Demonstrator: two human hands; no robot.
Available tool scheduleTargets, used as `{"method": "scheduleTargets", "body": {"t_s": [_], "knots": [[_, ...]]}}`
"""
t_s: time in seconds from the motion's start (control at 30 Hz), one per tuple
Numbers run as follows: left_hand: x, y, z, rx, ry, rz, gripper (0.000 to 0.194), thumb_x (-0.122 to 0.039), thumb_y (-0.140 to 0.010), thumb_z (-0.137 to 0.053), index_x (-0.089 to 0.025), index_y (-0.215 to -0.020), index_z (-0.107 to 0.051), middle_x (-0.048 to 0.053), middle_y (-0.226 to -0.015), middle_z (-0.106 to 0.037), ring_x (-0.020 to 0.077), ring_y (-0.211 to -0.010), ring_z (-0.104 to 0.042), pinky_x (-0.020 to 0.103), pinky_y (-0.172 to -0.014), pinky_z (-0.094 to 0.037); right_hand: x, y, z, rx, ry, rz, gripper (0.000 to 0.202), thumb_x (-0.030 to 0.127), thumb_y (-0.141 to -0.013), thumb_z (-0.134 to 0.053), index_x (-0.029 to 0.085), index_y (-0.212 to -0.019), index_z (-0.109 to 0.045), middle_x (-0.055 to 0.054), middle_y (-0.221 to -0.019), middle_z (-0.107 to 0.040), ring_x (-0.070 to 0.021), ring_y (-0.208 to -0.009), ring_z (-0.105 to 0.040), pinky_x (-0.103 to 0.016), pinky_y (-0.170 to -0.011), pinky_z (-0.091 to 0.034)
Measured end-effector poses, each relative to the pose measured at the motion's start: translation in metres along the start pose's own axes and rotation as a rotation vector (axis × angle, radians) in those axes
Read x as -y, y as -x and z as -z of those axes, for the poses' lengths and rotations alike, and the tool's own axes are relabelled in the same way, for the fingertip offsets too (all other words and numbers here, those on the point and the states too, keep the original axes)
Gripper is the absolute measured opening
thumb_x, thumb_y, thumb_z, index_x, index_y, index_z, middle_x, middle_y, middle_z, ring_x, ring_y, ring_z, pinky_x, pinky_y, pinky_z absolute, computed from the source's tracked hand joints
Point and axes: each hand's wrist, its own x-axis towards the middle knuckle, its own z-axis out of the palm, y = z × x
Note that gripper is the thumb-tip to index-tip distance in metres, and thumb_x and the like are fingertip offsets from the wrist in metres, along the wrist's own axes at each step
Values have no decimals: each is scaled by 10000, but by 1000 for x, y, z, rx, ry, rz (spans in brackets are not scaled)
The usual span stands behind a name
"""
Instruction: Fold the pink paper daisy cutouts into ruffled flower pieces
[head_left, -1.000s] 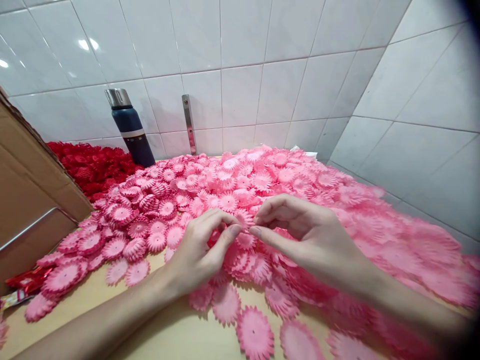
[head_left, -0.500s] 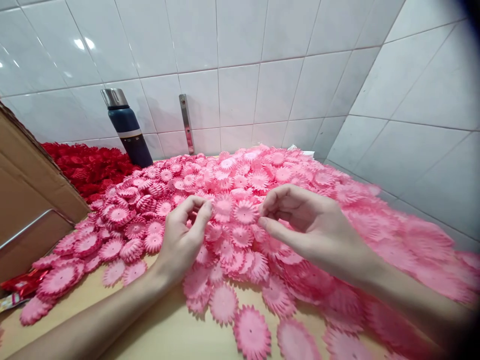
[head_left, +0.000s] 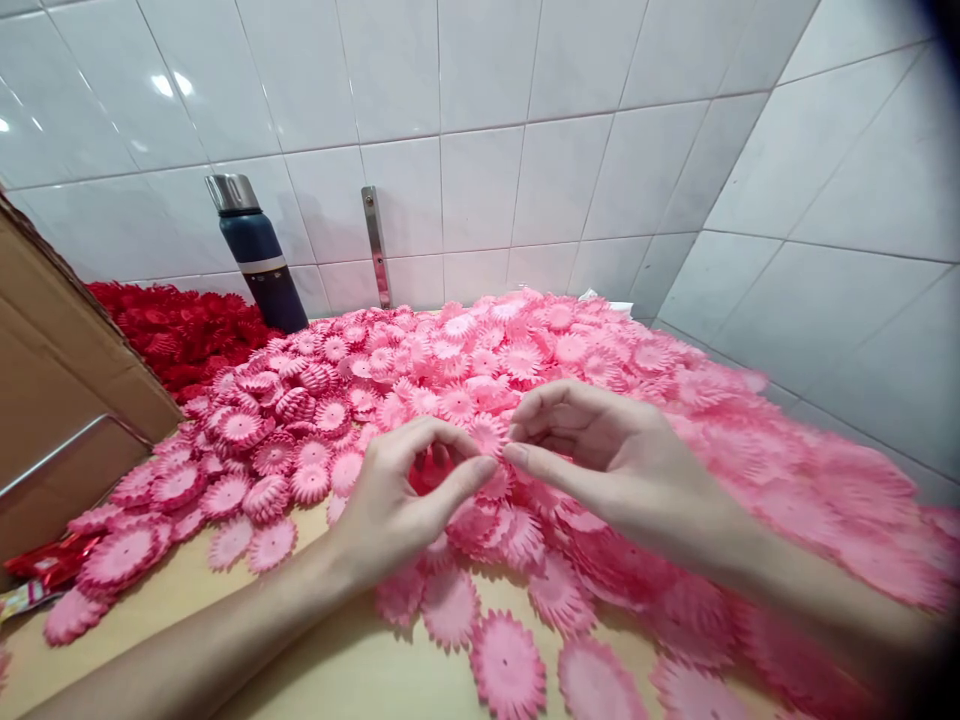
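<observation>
Over a large heap of pink scalloped flower discs (head_left: 517,360), my two hands are close together, fingertips nearly meeting. Thumb and fingers of my left hand (head_left: 401,495) are drawn into a pinch. My right hand (head_left: 626,465) is curled, its thumb tip pressed toward the forefinger. Whatever lies in either pinch is too small or hidden to make out against the pink behind. Below the hands, a single pink disc (head_left: 508,664) with a small centre hole lies flat on the pale yellow tabletop (head_left: 322,640).
A dark blue bottle (head_left: 259,260) with a steel cap stands by the tiled wall (head_left: 480,70). Deep red flower pieces (head_left: 180,330) are piled behind a cardboard box (head_left: 67,370) at left. A red wrapper (head_left: 52,562) lies near the box. A metal strip (head_left: 376,245) is on the wall.
My left hand has moved right, toward my right hand, closing most of the gap. My right hand has shifted slightly left and down.
</observation>
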Motion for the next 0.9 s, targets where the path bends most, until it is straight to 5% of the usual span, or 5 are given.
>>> {"method": "scheduleTargets", "body": {"t_s": [0.2,0.9], "knots": [[1,-1,-3,53,-57,-53,131,-232,-881,-606,-177,-762,-608,-1,-729,-649,120,-637,-571,250,-621,-446,4,2,-5,81,-37,-6,129,301,-821,-693,215,-883,-619,-38,-877,-689,-187,-831,-684,-335,-760,-597],[-3,-1,0,91,-64,-71,162,-177,-918,-499,-185,-768,-560,14,-765,-618,140,-674,-549,262,-634,-431,0,1,-2,38,-33,-23,196,272,-766,-749,212,-864,-590,-23,-855,-645,-170,-813,-651,-307,-753,-585]]}}
